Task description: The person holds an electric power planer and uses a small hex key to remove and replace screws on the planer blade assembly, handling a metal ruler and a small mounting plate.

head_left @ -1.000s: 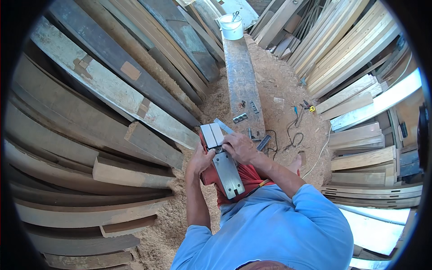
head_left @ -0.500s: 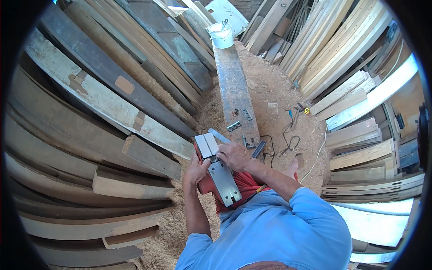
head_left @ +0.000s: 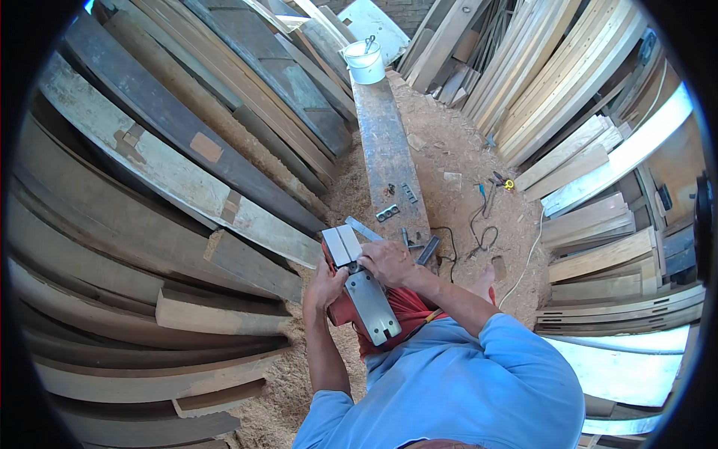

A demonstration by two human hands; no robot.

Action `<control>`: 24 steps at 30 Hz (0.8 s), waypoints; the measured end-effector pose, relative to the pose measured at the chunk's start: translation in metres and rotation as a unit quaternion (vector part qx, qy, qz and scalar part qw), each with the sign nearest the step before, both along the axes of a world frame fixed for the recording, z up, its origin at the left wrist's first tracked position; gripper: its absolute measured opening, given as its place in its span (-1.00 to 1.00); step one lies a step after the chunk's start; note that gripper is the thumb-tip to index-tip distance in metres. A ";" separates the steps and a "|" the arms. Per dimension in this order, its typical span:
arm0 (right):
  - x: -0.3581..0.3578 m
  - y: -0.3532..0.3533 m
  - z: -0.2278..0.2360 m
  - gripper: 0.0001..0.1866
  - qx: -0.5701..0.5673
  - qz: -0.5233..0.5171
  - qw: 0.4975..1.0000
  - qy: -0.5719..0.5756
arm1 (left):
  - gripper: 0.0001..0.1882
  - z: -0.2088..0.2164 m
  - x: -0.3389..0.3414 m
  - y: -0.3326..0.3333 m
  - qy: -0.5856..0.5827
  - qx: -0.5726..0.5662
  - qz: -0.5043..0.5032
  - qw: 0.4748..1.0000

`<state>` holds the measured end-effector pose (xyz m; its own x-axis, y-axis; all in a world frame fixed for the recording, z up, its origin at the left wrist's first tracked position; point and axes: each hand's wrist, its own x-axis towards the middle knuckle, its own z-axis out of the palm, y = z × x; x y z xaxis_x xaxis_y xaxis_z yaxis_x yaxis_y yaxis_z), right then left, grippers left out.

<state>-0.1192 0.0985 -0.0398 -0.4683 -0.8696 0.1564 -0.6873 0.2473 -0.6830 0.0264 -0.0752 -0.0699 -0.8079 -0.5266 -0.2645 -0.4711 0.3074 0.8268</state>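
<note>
An electric hand planer with a red body lies sole up over my lap, its two flat metal sole plates facing me. The front plate is pale and grooved; the longer rear one is grey with screws. Wrapped round the planer's left side is my left hand, its thumb near the gap between the plates. My right hand grips the other side with bent fingers, their tips at that same gap. Whatever small part lies under those fingertips is hidden.
A long plank bench stretches ahead, holding small metal parts and a white bucket. Cables and yellow-handled pliers lie on the sawdust-covered floor to the right. Stacked boards line the left, more timber the right.
The view has shifted very slightly. Both hands keep their places on the planer, and nothing has been let go or taken hold of.
</note>
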 end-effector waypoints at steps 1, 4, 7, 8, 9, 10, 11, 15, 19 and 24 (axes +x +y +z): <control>0.000 0.005 0.000 -0.83 -0.029 0.018 0.999 0.001 | -0.33 0.005 -0.001 0.002 -0.003 0.014 0.002 1.000; 0.000 0.004 -0.001 -0.82 -0.016 0.019 1.000 -0.004 | -0.32 0.015 -0.002 0.006 -0.008 0.042 0.005 0.999; 0.000 0.002 0.003 -0.81 0.032 0.005 0.999 -0.001 | -0.33 0.008 -0.001 0.003 -0.003 0.037 0.002 0.999; -0.002 0.002 0.005 -0.81 0.044 0.003 0.999 0.004 | -0.34 0.009 -0.002 0.004 -0.002 0.035 0.002 0.999; -0.001 0.002 0.002 -0.81 0.013 0.013 1.000 0.002 | -0.34 0.009 -0.002 0.005 0.000 0.034 0.002 0.999; 0.001 0.004 0.000 -0.81 -0.015 0.025 1.000 0.000 | -0.34 0.006 -0.001 0.004 0.003 0.045 0.007 0.999; 0.002 0.005 -0.002 -0.81 -0.044 0.036 0.998 -0.002 | -0.34 0.003 0.000 0.003 0.007 0.057 0.012 0.998; 0.002 0.001 0.003 -0.81 0.027 0.003 1.000 -0.006 | -0.34 -0.001 -0.002 0.002 0.026 0.054 0.008 0.998; -0.002 0.003 -0.004 -0.83 -0.033 0.030 0.999 -0.004 | -0.32 -0.002 -0.002 0.001 0.007 0.056 0.001 0.998; -0.005 -0.002 0.000 -0.87 -0.004 0.051 0.998 0.024 | -0.27 -0.014 -0.003 0.001 0.130 0.029 -0.009 0.991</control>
